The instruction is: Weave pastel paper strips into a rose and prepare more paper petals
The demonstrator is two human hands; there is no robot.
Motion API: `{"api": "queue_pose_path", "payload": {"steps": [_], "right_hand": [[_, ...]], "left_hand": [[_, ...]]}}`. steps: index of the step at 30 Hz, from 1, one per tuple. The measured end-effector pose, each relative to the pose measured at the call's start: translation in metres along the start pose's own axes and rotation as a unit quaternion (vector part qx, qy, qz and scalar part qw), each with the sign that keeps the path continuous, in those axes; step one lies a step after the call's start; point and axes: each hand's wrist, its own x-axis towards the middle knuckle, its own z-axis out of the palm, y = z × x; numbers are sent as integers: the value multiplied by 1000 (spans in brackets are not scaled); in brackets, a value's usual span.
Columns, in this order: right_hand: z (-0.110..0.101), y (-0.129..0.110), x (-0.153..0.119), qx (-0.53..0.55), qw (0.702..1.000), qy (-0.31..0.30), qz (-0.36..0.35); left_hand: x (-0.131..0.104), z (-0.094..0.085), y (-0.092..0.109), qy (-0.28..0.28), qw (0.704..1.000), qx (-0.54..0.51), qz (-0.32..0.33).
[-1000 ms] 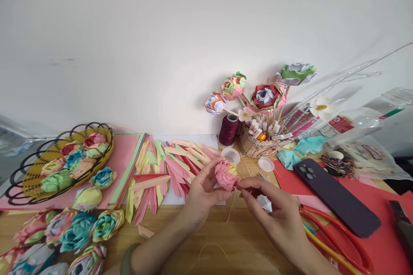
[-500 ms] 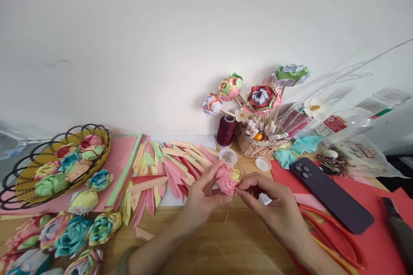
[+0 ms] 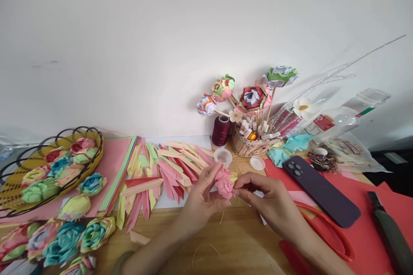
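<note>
A pink paper flower point(image 3: 225, 182) with a little yellow on its right side is held between my two hands. My left hand point(image 3: 203, 193) grips it from the left, fingers above and thumb below. The fingertips of my right hand point(image 3: 263, 193) are pinched at the flower's right edge. A thin thread point(image 3: 222, 215) hangs down under the flower. Folded paper strips point(image 3: 171, 172) in pink, yellow, green, red and peach lie spread out left of my left hand. Behind the flower stands a small round white tub point(image 3: 223, 157).
Finished paper flowers point(image 3: 64, 242) and a yellow basket point(image 3: 14, 189) are at the left. Behind my hands stand a maroon thread spool point(image 3: 221, 131) and a decorated pot point(image 3: 247, 145). A phone point(image 3: 322, 191), red scissors point(image 3: 342, 240) and a dark-handled tool point(image 3: 392, 236) lie at the right.
The view has shifted slightly, so most things sit further left. My right fingers are closer together at the flower's edge. The flower remains in my left hand.
</note>
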Motion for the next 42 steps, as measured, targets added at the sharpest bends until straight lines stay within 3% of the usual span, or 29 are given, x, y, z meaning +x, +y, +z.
{"api": "queue_pose_path", "payload": {"steps": [6,31,42], "right_hand": [[1,4,1,-26,999,26,-22],[4,5,2,-46,997,5,-67],[2,-1,1,-72,993,0,-91]], "left_hand": [[-1,2,2,-32,999,-20,-19],[-2,1,-2,35,999,6,6],[-3,0,-3,21,1000,-11,-3]]}}
